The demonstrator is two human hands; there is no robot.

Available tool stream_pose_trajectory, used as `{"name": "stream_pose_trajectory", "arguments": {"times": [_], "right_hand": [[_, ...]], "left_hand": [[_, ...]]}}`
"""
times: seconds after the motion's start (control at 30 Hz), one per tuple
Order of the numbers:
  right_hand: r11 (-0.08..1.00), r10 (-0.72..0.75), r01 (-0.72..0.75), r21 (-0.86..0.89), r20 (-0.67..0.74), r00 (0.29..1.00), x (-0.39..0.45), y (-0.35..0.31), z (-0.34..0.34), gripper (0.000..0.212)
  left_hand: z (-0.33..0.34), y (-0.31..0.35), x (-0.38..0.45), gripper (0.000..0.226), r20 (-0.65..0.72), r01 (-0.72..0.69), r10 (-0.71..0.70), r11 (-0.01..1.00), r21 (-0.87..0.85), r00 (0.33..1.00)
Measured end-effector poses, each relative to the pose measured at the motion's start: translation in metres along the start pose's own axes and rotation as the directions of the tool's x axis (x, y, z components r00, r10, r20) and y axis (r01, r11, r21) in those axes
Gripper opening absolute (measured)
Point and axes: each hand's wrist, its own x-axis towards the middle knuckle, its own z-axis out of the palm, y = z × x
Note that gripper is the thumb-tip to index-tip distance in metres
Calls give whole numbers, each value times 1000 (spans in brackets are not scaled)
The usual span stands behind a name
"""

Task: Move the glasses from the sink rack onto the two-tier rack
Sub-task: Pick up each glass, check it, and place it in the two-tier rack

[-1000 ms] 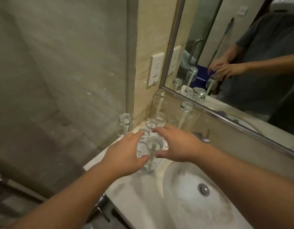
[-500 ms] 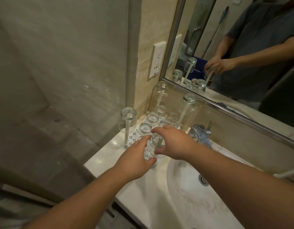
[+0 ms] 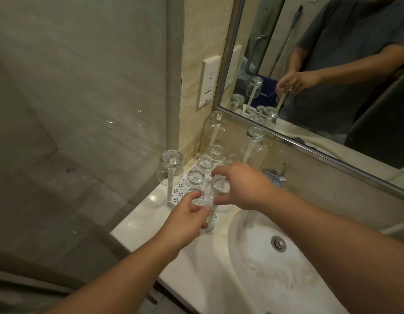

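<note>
Our right hand (image 3: 244,186) pinches an upturned glass (image 3: 219,191) at frame centre; our left hand (image 3: 185,219) curls around the peg (image 3: 211,217) beneath. A snagged lift could topple the neighbouring glasses (image 3: 196,177).

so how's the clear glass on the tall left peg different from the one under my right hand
The clear upturned glass on the left peg stands free and untouched; the clear upturned glass on the near peg is gripped by the right hand. The first sits farther left. Both are inverted on white pegs.
</note>
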Motion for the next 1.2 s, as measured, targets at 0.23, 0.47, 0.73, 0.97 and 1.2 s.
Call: {"name": "stream_pose_trajectory", "arguments": {"times": [0.23, 0.47, 0.73, 0.97, 1.2], "right_hand": [[1000, -29, 27, -13, -118, 993, -8, -12, -36, 64], [998, -49, 42, -38, -203, 978, -26, -28, -58, 67], [993, -97, 78, -89, -234, 967, -42, -43, -62, 64], [990, -117, 91, -106, -271, 955, -51, -46, -64, 57], [993, -111, 93, -68, -354, 929, -59, -46, -60, 51]], "left_hand": [[1, 19, -12, 34, 338, 508, -383, 571, -645, 860], [9, 39, -24, 61, 495, 576, -296, 406, -709, 817], [15, 56, -27, 87, 547, 584, -218, 424, -692, 808], [13, 60, -26, 87, 498, 527, -188, 420, -739, 847], [3, 73, -22, 94, 469, 459, -112, 495, -738, 876]]}}
